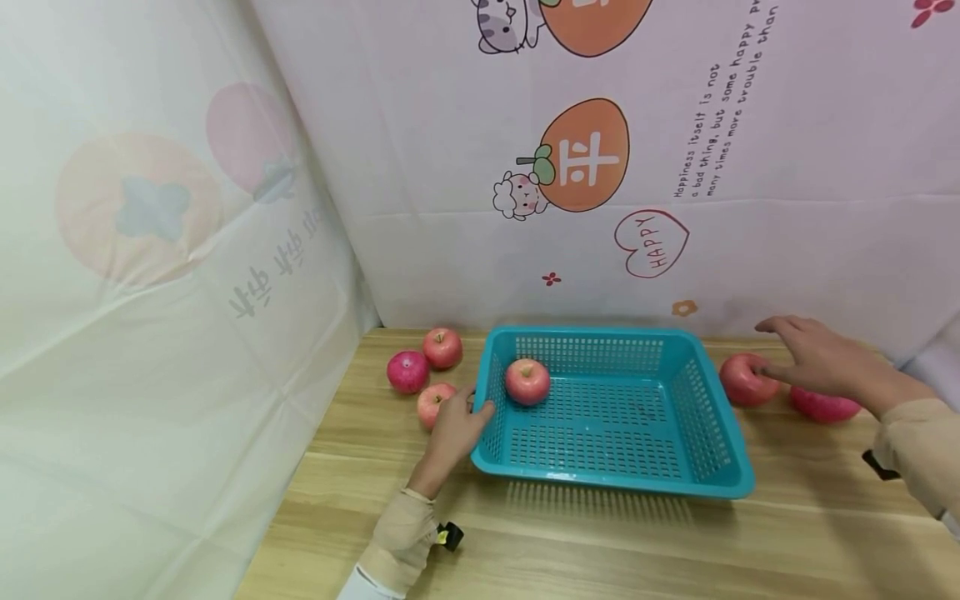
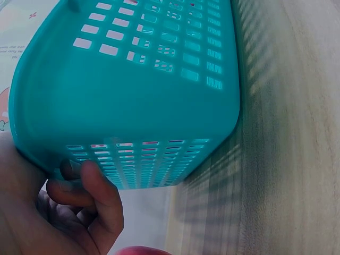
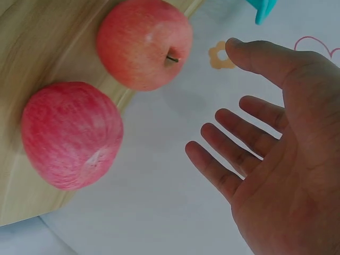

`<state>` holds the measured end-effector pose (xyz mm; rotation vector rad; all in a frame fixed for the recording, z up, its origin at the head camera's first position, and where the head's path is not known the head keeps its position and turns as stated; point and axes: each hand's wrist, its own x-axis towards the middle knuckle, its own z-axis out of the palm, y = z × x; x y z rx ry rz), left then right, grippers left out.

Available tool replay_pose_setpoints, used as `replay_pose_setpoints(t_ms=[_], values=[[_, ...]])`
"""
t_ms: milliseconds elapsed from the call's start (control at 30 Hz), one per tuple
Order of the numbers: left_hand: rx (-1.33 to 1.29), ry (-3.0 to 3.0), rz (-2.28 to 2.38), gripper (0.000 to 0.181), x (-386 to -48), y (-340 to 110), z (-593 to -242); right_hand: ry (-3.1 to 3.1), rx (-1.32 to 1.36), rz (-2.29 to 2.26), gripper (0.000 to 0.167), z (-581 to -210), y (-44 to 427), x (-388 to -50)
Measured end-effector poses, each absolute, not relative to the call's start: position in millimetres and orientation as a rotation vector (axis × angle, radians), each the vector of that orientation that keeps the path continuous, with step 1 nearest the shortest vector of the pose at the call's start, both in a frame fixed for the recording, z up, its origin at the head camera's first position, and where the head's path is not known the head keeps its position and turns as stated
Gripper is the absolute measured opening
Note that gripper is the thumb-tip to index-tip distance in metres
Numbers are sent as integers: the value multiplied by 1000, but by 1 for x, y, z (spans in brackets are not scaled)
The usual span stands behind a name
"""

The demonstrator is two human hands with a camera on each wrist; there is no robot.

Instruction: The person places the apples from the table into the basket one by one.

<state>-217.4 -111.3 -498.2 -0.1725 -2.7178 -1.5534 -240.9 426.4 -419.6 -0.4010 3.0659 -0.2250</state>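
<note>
A teal basket [image 1: 600, 482] stands on the wooden table with one red apple [image 1: 527, 382] inside, near its left wall. My left hand [image 1: 454, 433] grips the basket's left rim, its fingers curled at the edge in the left wrist view. Above the right side of the table, my right hand [image 1: 832, 360] is held with fingers spread and nothing in it. Beside it, right of the basket, are a red apple [image 1: 748, 380] and a deeper pink fruit [image 1: 825, 406]; the right wrist view shows a gap between the hand [image 3: 289, 143] and both.
Left of the basket lie two apples [image 1: 442, 347] [image 1: 433, 403] and a dark pink fruit [image 1: 408, 372]. A printed white cloth [image 1: 450, 250] hangs behind the table, and another pale cloth [image 1: 187, 375] hangs along the left side.
</note>
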Motion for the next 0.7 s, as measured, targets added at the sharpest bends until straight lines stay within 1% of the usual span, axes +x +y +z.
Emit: replay_pose_setpoints(t_ms=[500,700], values=[[-183,-2725,-1580,39,-218,-113,-499,3049,-334,-227,80,-437,454,-240],[-197,-2711,-1601,39,-218,-113,-499,3063,-359,-248,75,-444,464,-238]])
